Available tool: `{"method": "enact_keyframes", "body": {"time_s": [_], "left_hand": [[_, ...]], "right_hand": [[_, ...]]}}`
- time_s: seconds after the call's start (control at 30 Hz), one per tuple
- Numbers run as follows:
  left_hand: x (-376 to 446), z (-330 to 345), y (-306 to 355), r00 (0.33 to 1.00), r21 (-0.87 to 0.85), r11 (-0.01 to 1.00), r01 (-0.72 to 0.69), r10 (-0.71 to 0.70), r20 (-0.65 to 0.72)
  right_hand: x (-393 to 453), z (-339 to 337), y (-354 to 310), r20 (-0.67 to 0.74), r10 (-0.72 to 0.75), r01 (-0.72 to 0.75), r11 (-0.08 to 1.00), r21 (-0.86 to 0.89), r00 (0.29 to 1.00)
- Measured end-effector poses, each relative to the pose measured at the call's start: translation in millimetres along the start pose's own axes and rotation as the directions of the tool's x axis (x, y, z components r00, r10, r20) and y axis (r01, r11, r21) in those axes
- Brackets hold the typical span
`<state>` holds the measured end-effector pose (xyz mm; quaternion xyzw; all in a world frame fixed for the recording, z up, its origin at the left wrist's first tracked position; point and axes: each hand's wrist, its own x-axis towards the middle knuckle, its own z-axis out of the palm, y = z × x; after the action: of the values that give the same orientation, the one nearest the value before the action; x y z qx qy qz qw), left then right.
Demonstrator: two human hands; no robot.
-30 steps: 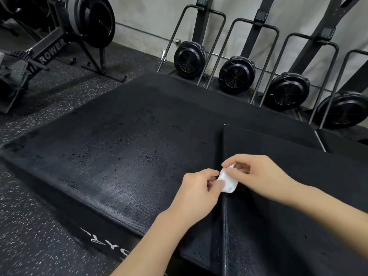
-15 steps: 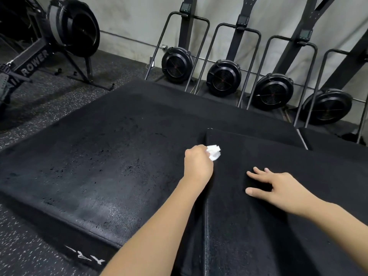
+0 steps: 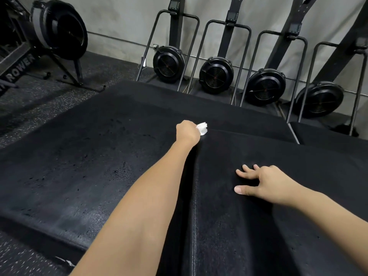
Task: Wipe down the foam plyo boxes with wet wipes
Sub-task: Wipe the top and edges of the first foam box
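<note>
My left hand (image 3: 188, 133) pinches the crumpled white wet wipe (image 3: 202, 128), limp and light, at the black foam plyo box (image 3: 249, 226) edge; right hand (image 3: 262, 182) rests spread, bracing.

Black foam, white wipe, speckled floor

The wipe (image 3: 202, 128) I held was plain white against the matte black plyo boxes (image 3: 83, 156); the floor (image 3: 29, 108) was dark grey flecked with pale specks, the wall (image 3: 119, 18) flat grey, and the rower (image 3: 18, 70) carried white lettering.
</note>
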<state>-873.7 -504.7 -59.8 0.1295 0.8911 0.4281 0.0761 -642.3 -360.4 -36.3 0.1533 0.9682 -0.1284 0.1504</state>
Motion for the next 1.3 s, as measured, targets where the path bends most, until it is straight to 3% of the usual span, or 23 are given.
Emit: {"method": "enact_keyframes", "body": {"time_s": [0.27, 0.63, 0.83, 1.07, 1.3], "left_hand": [[-69.5, -15.7, -18.0, 0.998, 0.138, 0.989, -0.051, 0.045, 0.042], [-211.1, -42.5, -43.2, 0.994, 0.092, 0.993, -0.068, 0.06, 0.091], [-286.5, -57.3, -60.4, 0.995, 0.046, 0.999, -0.022, 0.017, 0.101], [-369.1, -70.6, -70.6, 0.992, -0.012, 0.999, 0.045, -0.043, 0.115], [-381.7, -59.0, -67.4, 0.993, -0.146, 0.985, 0.096, -0.104, -0.049]], "right_hand": [[-0.2, 1.5, -2.3, -0.04, 0.015, -0.015, 1.0, -0.007, 0.999], [-51.0, 31.2, -33.4, -0.154, 0.009, 0.007, 0.995, 0.1, 0.988], [-138.8, 39.0, -57.2, -0.006, -0.084, 0.084, 0.993, 0.081, 0.996], [-196.4, 67.7, -58.2, -0.043, -0.166, 0.168, 0.984, 0.061, 0.985], [-208.6, 87.2, -73.0, 0.06, -0.207, 0.205, 0.978, 0.036, 0.977]]}}
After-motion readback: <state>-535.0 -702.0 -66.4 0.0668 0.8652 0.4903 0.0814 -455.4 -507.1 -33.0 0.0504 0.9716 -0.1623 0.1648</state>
